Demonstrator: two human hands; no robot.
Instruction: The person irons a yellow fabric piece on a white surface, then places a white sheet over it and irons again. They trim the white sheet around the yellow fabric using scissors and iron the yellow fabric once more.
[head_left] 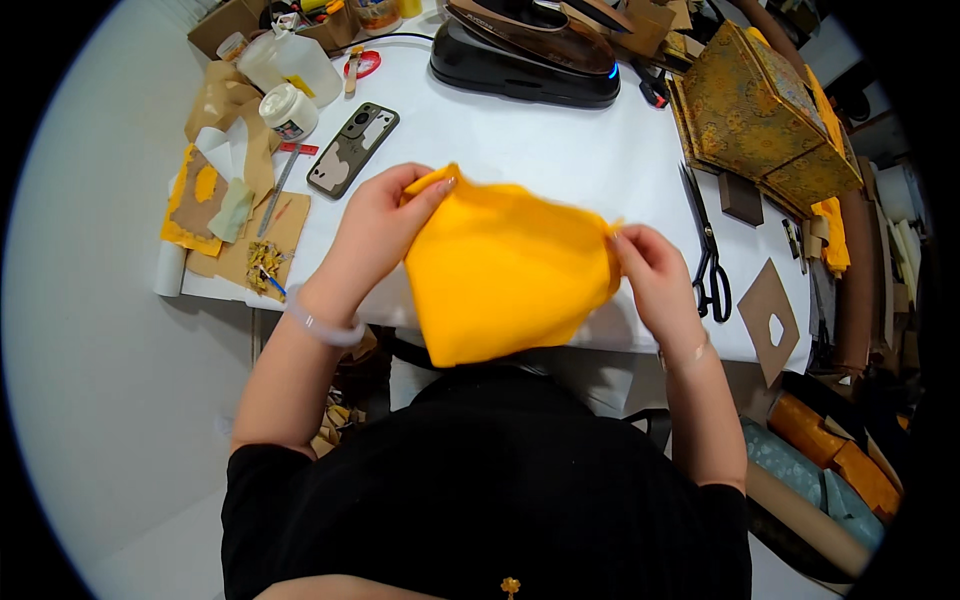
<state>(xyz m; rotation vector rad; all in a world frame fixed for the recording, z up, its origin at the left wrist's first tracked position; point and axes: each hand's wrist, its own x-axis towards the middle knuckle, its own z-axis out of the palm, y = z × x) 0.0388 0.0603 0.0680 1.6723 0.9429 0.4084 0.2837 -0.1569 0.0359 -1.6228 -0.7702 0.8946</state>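
Note:
A piece of bright yellow fabric [505, 275] hangs between my two hands, in front of the table's near edge. My left hand [385, 225] pinches its upper left corner between thumb and fingers. At the upper right corner, my right hand [655, 275] grips the cloth the same way. The fabric's top edge sags a little between the two grips, and its lower part hangs over the table edge toward my lap. Black-handled scissors [708, 245] lie on the table just right of my right hand. Beyond my left hand rests a phone [353, 150] in a patterned case.
A black cordless iron [525, 60] sits on its base at the back. Far right stands a brocade-covered box [760, 110], with a dark block [740, 199] and a brown card [768, 322] with a hole nearby. At left are a white jar [288, 112], a metal ruler [278, 190] and cardboard scraps.

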